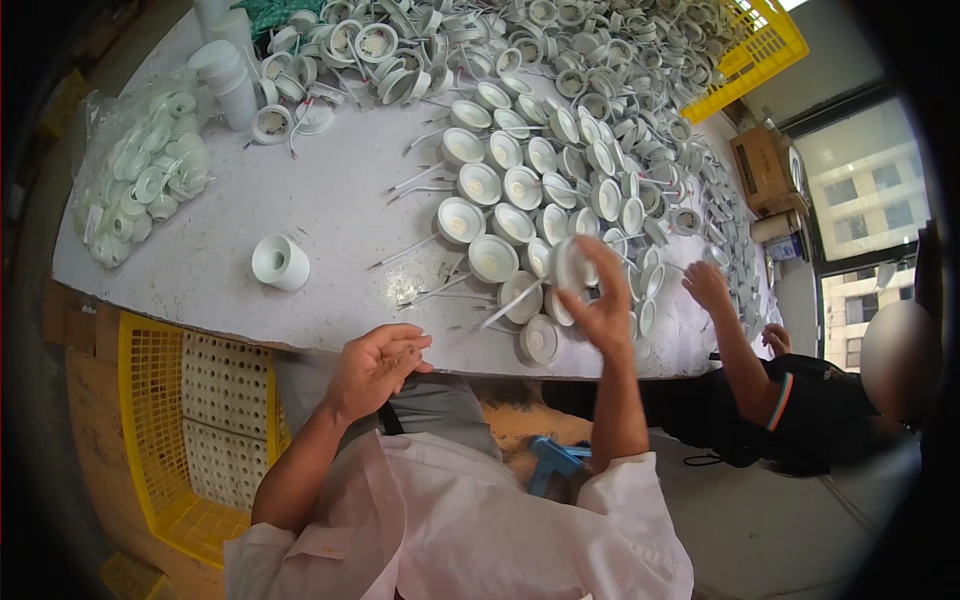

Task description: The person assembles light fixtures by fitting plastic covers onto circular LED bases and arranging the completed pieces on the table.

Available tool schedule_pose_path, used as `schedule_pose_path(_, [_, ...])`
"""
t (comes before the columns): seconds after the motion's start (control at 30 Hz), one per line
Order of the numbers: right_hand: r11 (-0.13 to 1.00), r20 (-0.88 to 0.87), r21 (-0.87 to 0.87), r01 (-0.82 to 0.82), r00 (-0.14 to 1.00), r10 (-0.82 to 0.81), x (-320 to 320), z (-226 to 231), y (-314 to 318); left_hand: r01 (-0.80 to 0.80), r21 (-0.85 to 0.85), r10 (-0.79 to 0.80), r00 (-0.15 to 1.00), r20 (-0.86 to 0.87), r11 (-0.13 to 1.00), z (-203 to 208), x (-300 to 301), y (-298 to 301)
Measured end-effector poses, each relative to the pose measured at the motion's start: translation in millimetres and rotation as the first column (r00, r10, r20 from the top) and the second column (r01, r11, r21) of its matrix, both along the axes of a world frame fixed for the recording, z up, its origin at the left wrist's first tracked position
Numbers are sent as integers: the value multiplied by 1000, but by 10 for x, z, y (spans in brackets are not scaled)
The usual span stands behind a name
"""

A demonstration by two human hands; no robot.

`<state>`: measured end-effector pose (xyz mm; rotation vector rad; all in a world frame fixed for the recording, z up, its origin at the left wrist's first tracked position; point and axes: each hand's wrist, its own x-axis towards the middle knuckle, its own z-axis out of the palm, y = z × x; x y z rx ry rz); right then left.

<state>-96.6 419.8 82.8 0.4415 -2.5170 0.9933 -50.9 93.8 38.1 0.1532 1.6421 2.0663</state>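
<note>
My right hand grips a white round downlight housing by its rim, thumb on the near side, just above a group of similar housings. The hand and this piece are slightly blurred. A white cable slants down to the left below it. My left hand hovers at the table's front edge, fingers loosely bent with the tips a little apart; I see nothing in it. Under and beyond my right hand, many white cup-shaped housings stand in rows, cables toward the left. A white cup-shaped part stands alone at left.
A clear bag of white rings and stacked white cups occupy the table's left. Housings pile up at the back, beside a yellow crate. Another person's hand works at right. A yellow basket stands below left.
</note>
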Motion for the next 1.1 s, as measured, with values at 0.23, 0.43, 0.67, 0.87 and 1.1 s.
schedule_pose_path(0.23, [839, 136, 243, 487, 839, -526, -287, -154, 1192, -1, -23, 1, 1000, 21, 1000, -95, 36, 35])
schedule_pose_path(0.43, [805, 241, 379, 456, 791, -562, -389, -305, 1415, -27, -38, 27, 1000, 12, 999, -173, 80, -10])
schedule_pose_path(0.67, [778, 294, 477, 408, 761, -579, -391, -211, 1486, -42, -4, 42, 998, 36, 999, -258, 110, -33])
schedule_pose_path(0.87, [789, 41, 310, 530, 822, -568, -759, 167, 993, -31, -20, 33, 992, 123, 999, -252, 71, -125])
schedule_pose_path(1.1, [946, 5, 121, 299, 953, -302, -2256, -7, 196, -188, 17, 188, 982, 2, 982, -297, 3, -247])
